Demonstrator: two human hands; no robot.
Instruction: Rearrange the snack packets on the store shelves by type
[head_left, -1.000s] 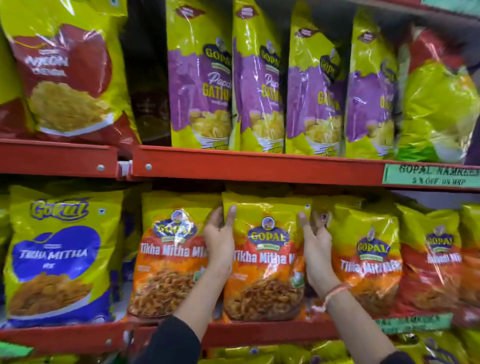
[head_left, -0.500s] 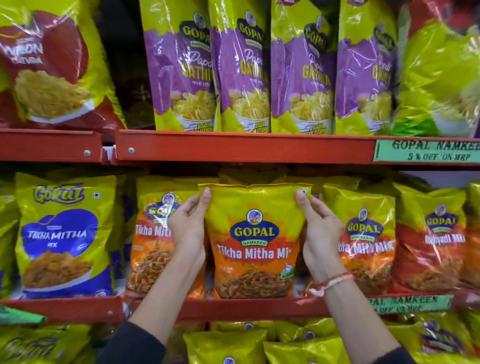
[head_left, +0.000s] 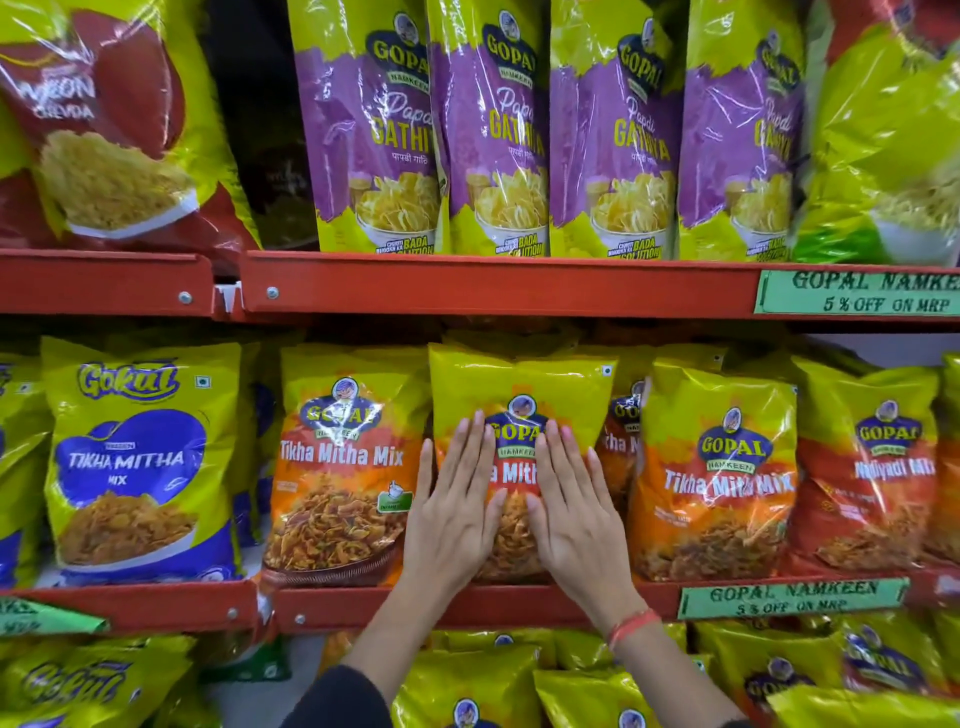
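A yellow-and-orange Gopal Tikha Mitha Mix packet (head_left: 522, 379) stands upright on the middle red shelf (head_left: 519, 603). My left hand (head_left: 454, 514) and my right hand (head_left: 571, 514) lie flat on its front, side by side, fingers straight and pointing up. Neither hand grips it. Matching Tikha Mitha Mix packets stand on its left (head_left: 340, 467) and right (head_left: 714, 467). A blue Gokul Tikha Mitha packet (head_left: 137, 462) is further left, and a red Nadiyadi Mix packet (head_left: 865, 467) further right.
The upper shelf (head_left: 493, 286) holds a row of purple Papdi Gathiya packets (head_left: 613, 135), a red Nylon Chevda packet (head_left: 98, 119) at left and a green packet (head_left: 888, 156) at right. Green price tags (head_left: 789, 600) sit on the shelf edges. More yellow packets (head_left: 467, 686) fill the shelf below.
Both hands left the packet's side edges and now press flat on its front. The packet stands back in the row between its neighbours. The camera came closer.
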